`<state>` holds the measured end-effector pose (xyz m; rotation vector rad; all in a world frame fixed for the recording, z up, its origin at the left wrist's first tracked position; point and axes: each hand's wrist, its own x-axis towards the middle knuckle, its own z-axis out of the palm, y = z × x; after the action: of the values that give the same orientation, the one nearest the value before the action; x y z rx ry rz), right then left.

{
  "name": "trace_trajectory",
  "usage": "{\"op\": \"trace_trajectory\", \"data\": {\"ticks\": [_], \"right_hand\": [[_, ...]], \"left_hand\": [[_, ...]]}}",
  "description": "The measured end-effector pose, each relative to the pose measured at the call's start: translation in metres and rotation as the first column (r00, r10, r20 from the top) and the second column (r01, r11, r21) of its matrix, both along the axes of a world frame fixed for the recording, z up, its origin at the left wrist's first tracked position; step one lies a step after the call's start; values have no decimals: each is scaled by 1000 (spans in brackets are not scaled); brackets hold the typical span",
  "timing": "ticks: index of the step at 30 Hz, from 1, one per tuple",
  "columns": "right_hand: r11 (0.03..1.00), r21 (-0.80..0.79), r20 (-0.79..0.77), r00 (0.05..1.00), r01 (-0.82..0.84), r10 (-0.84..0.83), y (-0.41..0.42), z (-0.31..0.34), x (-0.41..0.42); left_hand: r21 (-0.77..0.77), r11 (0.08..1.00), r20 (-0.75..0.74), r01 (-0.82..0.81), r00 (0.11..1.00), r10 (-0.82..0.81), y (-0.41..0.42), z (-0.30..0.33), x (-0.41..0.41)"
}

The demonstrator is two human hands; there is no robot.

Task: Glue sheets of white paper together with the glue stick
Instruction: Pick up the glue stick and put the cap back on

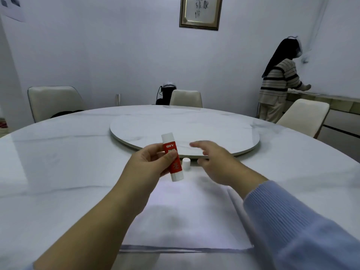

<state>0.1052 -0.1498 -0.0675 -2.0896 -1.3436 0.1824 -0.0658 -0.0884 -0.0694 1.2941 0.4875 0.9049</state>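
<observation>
White paper sheets (187, 217) lie nearest, flat on the counter (58, 172), near edge just inside the counter rim; a second sheet's edge shows along the right side under the blue sleeve (292, 221). Left hand (153, 162) holds the glue stick (172, 156) above the far end of the paper, fingers and thumb curled round the red label. Right hand (214, 162) hovers just right of the stick, fingers loosely spread, holding nothing, slightly blurred. Small white cap (186, 163) stands upright on the counter between the two hands, just beyond the paper's far edge, near the rim of the turntable (214, 133).

Stick's long axis runs near-vertical, tilted a little: upper white end points up and far-left, lower white end points down toward the paper. Cannot tell which end carries the glue.

Risks: cap sits loose, right hand close by could knock it and send it rolling under the turntable lip. Stick uncapped, so glue could smear on the counter if set down. Sheets unweighted; rubbing glue one-handed would likely drag or wrinkle the top sheet unless the right hand pins it.

Far side: chairs (186, 98), framed picture (200, 12), another person (280, 84) standing far right.
</observation>
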Motion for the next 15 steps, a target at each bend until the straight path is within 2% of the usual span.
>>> {"op": "trace_trajectory", "data": {"ticks": [2,5,8,11,13,15], "right_hand": [[991,-18,103,986,-130,131,14,-20,11],[970,6,51,969,-243,243,25,-38,16],[986,28,202,967,-164,155,32,-38,20],[990,67,232,967,-128,109,35,-40,18],[993,78,181,981,-88,73,34,-40,15],[980,201,34,999,-4,-3,30,-29,12]], "left_hand": [[-18,999,-1,42,999,-42,-1,-3,2],[-12,997,-32,78,996,-78,-1,-6,4],[-7,997,-56,81,995,-81,0,-7,6],[11,996,-67,90,994,-89,0,-6,8],[17,996,-81,87,993,-85,-1,-7,9],[20,997,-101,78,992,-76,-1,-8,8]]}}
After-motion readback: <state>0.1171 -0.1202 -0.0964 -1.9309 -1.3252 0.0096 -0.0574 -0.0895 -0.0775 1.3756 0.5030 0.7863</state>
